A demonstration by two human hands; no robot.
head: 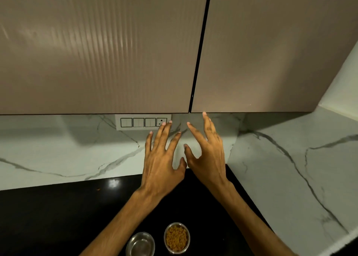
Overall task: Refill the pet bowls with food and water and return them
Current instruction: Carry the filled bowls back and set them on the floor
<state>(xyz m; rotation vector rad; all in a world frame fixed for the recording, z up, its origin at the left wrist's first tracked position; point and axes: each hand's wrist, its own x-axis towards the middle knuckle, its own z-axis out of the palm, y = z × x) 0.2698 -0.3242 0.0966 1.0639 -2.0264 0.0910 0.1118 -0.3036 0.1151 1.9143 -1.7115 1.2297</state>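
Two small steel pet bowls stand side by side on the black counter, near the bottom of the view. The right bowl holds brown kibble. The left bowl looks shiny inside; I cannot tell whether it holds water. My left hand and my right hand are raised above the counter with fingers spread and straight, holding nothing. The right hand's fingertips reach up to the bottom edge of the right cabinet door, just right of the gap between the doors.
Two closed beige wall cabinet doors fill the upper view; the left door is ribbed. A switch panel sits on the marble backsplash just left of my hands. The marble wall turns a corner on the right.
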